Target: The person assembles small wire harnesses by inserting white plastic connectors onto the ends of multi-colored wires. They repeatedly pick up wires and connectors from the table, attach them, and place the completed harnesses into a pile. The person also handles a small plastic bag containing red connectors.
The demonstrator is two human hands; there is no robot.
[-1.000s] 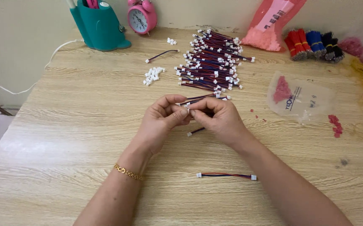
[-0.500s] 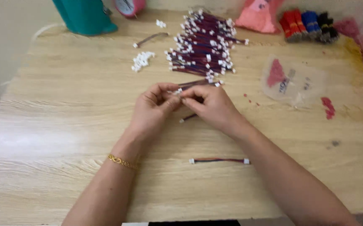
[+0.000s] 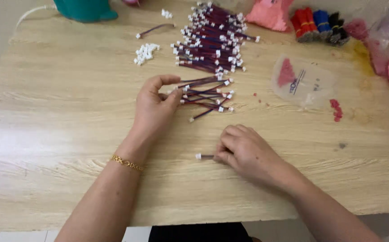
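Note:
My left hand rests on the wooden table, fingers curled, its tips at the end of a small loose bunch of short red-and-dark wire leads with white plugs. My right hand lies lower on the table, fingers pressed down on a single wire lead whose white plug sticks out to the left. A large pile of the same wire leads lies at the far middle. A little heap of loose white plugs sits to its left.
A teal container stands far left. A clear plastic bag with red bits lies to the right, with a pink bag and red, blue and black bundles behind it. One stray lead lies near the plugs.
Both hands were together holding a lead above the table. Now they are apart: the right hand has dropped to the single lead near me, the left stays by the small bunch.

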